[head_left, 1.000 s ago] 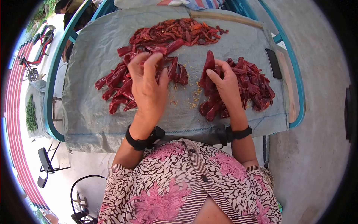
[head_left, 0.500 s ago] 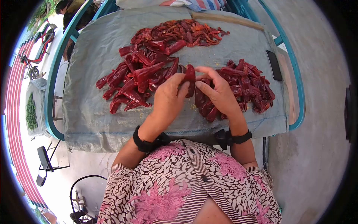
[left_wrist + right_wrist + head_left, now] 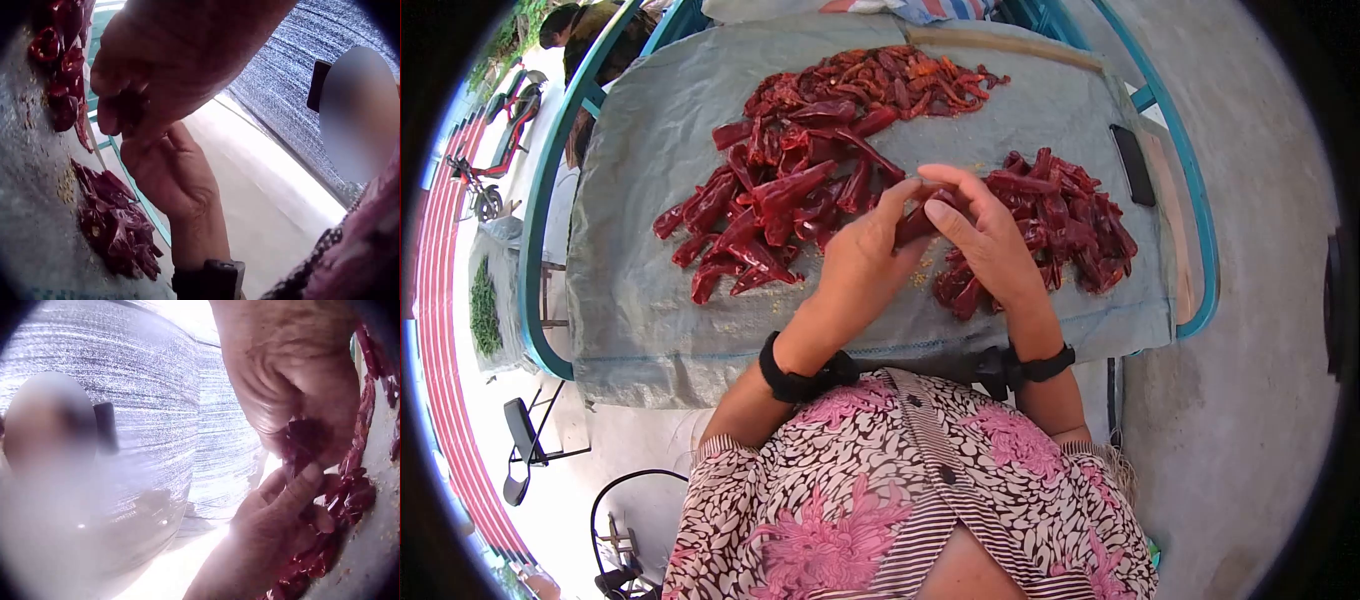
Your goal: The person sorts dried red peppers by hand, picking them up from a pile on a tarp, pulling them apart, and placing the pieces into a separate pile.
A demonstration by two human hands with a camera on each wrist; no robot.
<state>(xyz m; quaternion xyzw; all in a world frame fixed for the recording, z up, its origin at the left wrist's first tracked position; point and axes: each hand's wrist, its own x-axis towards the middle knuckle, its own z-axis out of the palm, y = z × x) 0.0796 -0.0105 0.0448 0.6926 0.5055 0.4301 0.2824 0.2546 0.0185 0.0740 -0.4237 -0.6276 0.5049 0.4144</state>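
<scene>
Near the middle of the cloth, my two hands meet around one dark red dried chili pepper (image 3: pixel 913 226). My left hand (image 3: pixel 862 262) grips it from the left, fingers curled. From the other side my right hand (image 3: pixel 992 250) pinches it, thumb on top and index finger arched over. In the right wrist view the chili (image 3: pixel 303 440) shows between both hands, partly covered by fingers. A heap of whole-looking red chilies (image 3: pixel 775 200) lies beyond my left hand. Close past my right hand is another heap of dark red chilies (image 3: pixel 1085 230).
Smaller, more shrivelled chilies (image 3: pixel 870 85) are spread at the back. Yellow seeds (image 3: pixel 922 272) lie scattered on the grey-green cloth (image 3: pixel 650 290). A phone (image 3: pixel 1135 165) rests at the right, inside the teal frame (image 3: pixel 1200 240). Another person (image 3: pixel 600 45) is at the far left.
My left hand has come from the left heap to the middle, bringing a chili. My right hand has shifted left from the right heap, and its fingers now meet the left hand at the chili.
</scene>
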